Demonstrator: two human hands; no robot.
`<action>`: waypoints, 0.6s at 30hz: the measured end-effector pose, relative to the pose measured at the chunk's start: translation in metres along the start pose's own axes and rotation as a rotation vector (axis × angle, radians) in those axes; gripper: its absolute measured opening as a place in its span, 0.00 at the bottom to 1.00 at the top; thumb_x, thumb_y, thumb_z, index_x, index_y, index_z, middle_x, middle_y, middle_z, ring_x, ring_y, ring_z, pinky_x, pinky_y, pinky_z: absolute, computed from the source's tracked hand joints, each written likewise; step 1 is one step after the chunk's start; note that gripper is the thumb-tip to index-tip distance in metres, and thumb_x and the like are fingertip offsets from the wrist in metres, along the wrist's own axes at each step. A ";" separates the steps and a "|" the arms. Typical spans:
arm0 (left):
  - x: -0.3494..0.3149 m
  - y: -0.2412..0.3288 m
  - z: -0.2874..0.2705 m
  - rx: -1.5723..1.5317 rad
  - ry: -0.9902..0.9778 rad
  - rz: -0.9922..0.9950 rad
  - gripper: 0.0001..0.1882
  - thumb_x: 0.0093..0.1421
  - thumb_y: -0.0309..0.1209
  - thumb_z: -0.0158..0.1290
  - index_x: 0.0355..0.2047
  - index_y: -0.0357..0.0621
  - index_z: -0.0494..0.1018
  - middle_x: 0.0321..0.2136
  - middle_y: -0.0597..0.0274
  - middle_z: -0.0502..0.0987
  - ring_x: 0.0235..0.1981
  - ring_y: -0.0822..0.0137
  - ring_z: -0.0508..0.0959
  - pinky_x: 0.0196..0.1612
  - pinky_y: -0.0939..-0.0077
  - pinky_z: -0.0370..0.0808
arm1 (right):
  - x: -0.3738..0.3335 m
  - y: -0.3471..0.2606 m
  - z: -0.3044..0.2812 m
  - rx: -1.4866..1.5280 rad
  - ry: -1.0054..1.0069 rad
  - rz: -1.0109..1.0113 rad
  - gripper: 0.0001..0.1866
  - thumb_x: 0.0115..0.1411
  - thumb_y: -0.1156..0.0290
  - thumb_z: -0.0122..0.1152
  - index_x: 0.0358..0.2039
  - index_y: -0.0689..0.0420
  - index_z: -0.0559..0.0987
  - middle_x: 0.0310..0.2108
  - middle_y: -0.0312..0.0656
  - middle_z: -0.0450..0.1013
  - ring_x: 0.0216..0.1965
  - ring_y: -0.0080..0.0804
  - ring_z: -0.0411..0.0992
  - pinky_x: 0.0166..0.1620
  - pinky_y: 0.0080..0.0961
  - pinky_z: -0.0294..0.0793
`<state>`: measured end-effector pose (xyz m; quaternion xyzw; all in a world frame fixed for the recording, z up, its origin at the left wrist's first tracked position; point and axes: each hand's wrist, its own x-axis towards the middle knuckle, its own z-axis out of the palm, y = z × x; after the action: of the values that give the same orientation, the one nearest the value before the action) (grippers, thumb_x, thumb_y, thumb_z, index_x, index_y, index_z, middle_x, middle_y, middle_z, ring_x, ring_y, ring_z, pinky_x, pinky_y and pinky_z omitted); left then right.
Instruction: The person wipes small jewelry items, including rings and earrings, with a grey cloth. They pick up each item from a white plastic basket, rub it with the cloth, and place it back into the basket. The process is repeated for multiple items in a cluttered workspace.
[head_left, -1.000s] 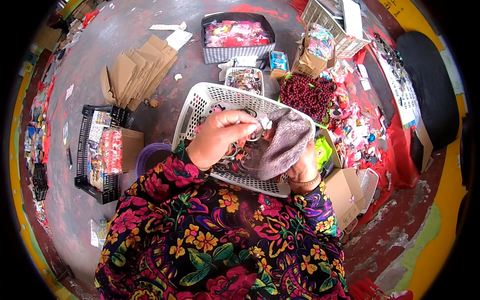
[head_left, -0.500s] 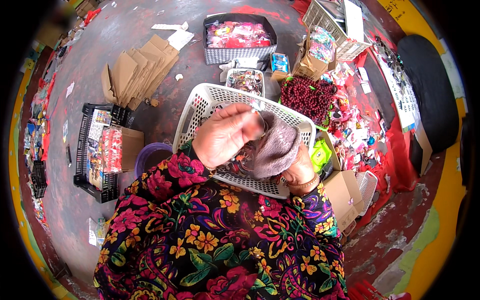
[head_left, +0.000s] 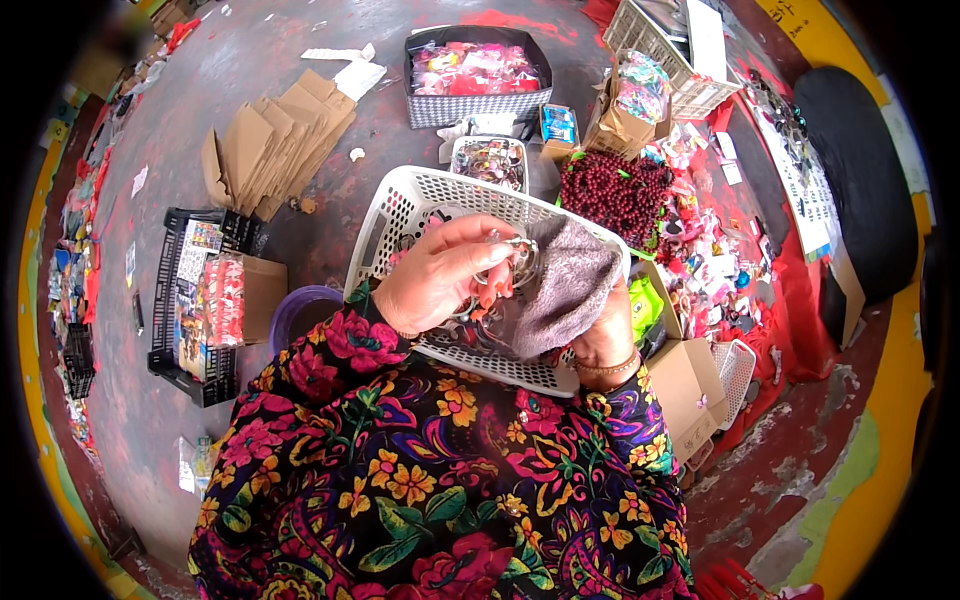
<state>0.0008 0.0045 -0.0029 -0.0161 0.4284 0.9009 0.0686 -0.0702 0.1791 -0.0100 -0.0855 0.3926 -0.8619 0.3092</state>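
In front of me a white perforated plastic basket [head_left: 385, 225] holds a jumble of small shiny trinkets. My left hand [head_left: 440, 280] is above its left half, thumb and fingers pinched on a shiny, hoop-shaped trinket [head_left: 522, 262]. Its exact kind cannot be made out. Over the basket's right side, a soft greyish-mauve cloth [head_left: 565, 290] is bunched up in my right hand [head_left: 606, 335]. The cloth hides most of that hand's fingers. Trinket and cloth edge are close together; whether they touch is unclear.
Dark red bead strands [head_left: 615, 200] lie beyond the basket's right side. A purple bucket [head_left: 283, 318] and a black crate [head_left: 165, 365] stand left. Behind are a small white trinket basket [head_left: 525, 165] and a checked box [head_left: 480, 112]. An open carton [head_left: 685, 395] is at right.
My left hand has turned and its fingers have curled in, bringing the shiny hoop-shaped trinket into clearer view. The cloth in my right hand has shifted slightly right and spread upward.
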 end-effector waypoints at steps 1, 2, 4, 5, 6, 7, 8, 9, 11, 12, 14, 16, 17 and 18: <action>0.000 0.001 0.001 0.044 -0.002 0.023 0.12 0.60 0.29 0.42 0.42 0.37 0.66 0.22 0.63 0.69 0.24 0.74 0.70 0.27 0.80 0.68 | 0.000 -0.001 0.001 0.038 0.009 0.027 0.16 0.52 0.76 0.57 0.43 0.63 0.70 0.37 0.43 0.72 0.36 0.30 0.72 0.40 0.26 0.74; 0.000 0.001 0.001 0.089 -0.004 0.046 0.12 0.60 0.28 0.43 0.42 0.36 0.65 0.21 0.63 0.69 0.24 0.74 0.69 0.27 0.80 0.68 | 0.000 -0.002 0.002 0.076 0.019 0.054 0.17 0.53 0.75 0.56 0.44 0.63 0.70 0.38 0.44 0.72 0.37 0.31 0.72 0.41 0.26 0.74; 0.000 -0.001 0.000 0.228 -0.006 0.069 0.11 0.60 0.28 0.43 0.41 0.36 0.65 0.22 0.64 0.69 0.24 0.75 0.69 0.28 0.80 0.68 | -0.002 -0.005 0.006 -0.037 -0.034 0.025 0.17 0.55 0.72 0.53 0.46 0.62 0.68 0.39 0.45 0.71 0.38 0.34 0.72 0.43 0.30 0.73; 0.000 -0.002 -0.001 0.297 -0.008 0.080 0.11 0.60 0.28 0.44 0.41 0.36 0.65 0.23 0.65 0.69 0.24 0.75 0.69 0.28 0.81 0.67 | -0.002 -0.005 0.008 -0.095 -0.060 0.011 0.18 0.56 0.70 0.52 0.46 0.62 0.67 0.40 0.46 0.71 0.39 0.35 0.71 0.44 0.31 0.73; -0.001 -0.002 0.003 0.271 0.009 0.059 0.10 0.60 0.29 0.45 0.40 0.37 0.66 0.23 0.65 0.69 0.24 0.77 0.70 0.28 0.82 0.68 | -0.001 -0.002 0.005 0.125 -0.076 0.064 0.18 0.57 0.69 0.51 0.47 0.63 0.67 0.41 0.47 0.70 0.40 0.36 0.71 0.44 0.33 0.72; -0.001 0.000 0.010 0.245 0.024 0.038 0.10 0.60 0.29 0.46 0.39 0.37 0.66 0.24 0.66 0.70 0.25 0.78 0.71 0.28 0.83 0.68 | 0.001 0.004 0.001 0.346 -0.091 0.115 0.19 0.57 0.67 0.50 0.47 0.63 0.67 0.42 0.48 0.69 0.41 0.37 0.70 0.45 0.34 0.72; -0.001 0.001 0.013 0.220 0.040 0.017 0.09 0.59 0.30 0.47 0.38 0.38 0.66 0.24 0.67 0.70 0.26 0.79 0.72 0.29 0.85 0.69 | 0.003 0.010 -0.004 0.567 -0.106 0.165 0.20 0.57 0.65 0.49 0.47 0.63 0.66 0.43 0.49 0.69 0.43 0.38 0.70 0.46 0.36 0.71; 0.000 0.000 0.012 0.166 0.001 -0.007 0.09 0.60 0.31 0.47 0.37 0.39 0.66 0.26 0.68 0.70 0.26 0.78 0.72 0.30 0.85 0.70 | 0.001 0.013 -0.006 0.535 -0.168 0.105 0.20 0.58 0.63 0.47 0.47 0.63 0.66 0.44 0.50 0.68 0.44 0.40 0.69 0.48 0.37 0.69; 0.000 -0.003 0.005 0.177 0.013 -0.093 0.09 0.60 0.31 0.46 0.37 0.39 0.67 0.27 0.68 0.70 0.28 0.78 0.72 0.32 0.84 0.71 | -0.001 0.016 -0.010 0.452 -0.225 0.054 0.22 0.58 0.61 0.45 0.46 0.64 0.67 0.45 0.51 0.67 0.46 0.42 0.67 0.50 0.40 0.67; 0.000 -0.003 0.003 0.183 0.018 -0.137 0.09 0.60 0.32 0.46 0.37 0.39 0.67 0.28 0.68 0.70 0.29 0.78 0.72 0.32 0.84 0.71 | -0.001 0.015 -0.012 0.401 -0.222 0.063 0.22 0.58 0.60 0.45 0.46 0.64 0.67 0.44 0.51 0.67 0.46 0.42 0.67 0.51 0.40 0.67; 0.001 -0.004 0.007 0.040 -0.001 -0.095 0.11 0.60 0.33 0.46 0.39 0.38 0.68 0.31 0.67 0.70 0.33 0.77 0.72 0.31 0.83 0.71 | 0.001 0.007 -0.002 0.374 -0.182 0.100 0.24 0.58 0.57 0.45 0.45 0.65 0.67 0.42 0.51 0.68 0.44 0.43 0.68 0.49 0.41 0.67; 0.002 -0.001 0.009 -0.030 -0.021 -0.092 0.12 0.61 0.33 0.45 0.40 0.37 0.68 0.31 0.65 0.71 0.34 0.76 0.72 0.31 0.83 0.71 | 0.001 0.011 -0.009 0.530 -0.177 0.127 0.25 0.58 0.55 0.44 0.44 0.65 0.67 0.41 0.51 0.68 0.43 0.43 0.68 0.48 0.41 0.67; 0.003 -0.001 0.007 -0.040 -0.037 -0.091 0.13 0.61 0.33 0.44 0.41 0.37 0.67 0.32 0.64 0.71 0.35 0.75 0.72 0.31 0.82 0.70 | 0.003 0.008 -0.005 0.630 -0.345 0.121 0.27 0.58 0.52 0.42 0.45 0.66 0.66 0.41 0.51 0.68 0.42 0.42 0.68 0.48 0.40 0.67; 0.003 -0.001 0.005 -0.051 -0.053 -0.090 0.13 0.62 0.33 0.43 0.41 0.36 0.67 0.33 0.63 0.71 0.36 0.74 0.72 0.32 0.82 0.70 | 0.002 0.009 -0.008 0.431 -0.235 0.061 0.27 0.58 0.52 0.42 0.45 0.65 0.67 0.41 0.50 0.68 0.42 0.42 0.68 0.48 0.40 0.67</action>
<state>-0.0023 0.0099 -0.0007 -0.0133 0.4024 0.9075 0.1197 -0.0708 0.1789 -0.0221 -0.1053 0.1632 -0.9001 0.3899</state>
